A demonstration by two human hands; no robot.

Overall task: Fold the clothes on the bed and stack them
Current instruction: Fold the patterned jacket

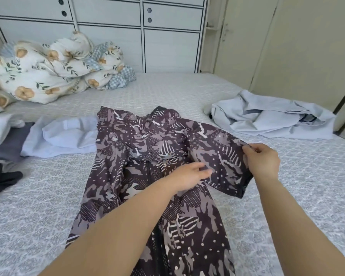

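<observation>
Floral duvet [48, 70] bunched before white drawers [108, 26].

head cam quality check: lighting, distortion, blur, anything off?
Head view: soft even daylight, no hard shadows or glare; wide-angle bowing bends the wardrobe lines and bed edge; patterned jacket sharp at centre; slight softness on the left hand and right hand; crumpled light blue shirt somewhat washed out, folds readable.

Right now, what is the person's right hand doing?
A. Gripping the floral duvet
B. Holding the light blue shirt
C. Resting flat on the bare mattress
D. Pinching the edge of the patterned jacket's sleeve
D: the right hand pinches the cuff end of the patterned jacket, its sleeve lifted off the bed, while the left hand touches the sleeve nearer the zip.
</observation>
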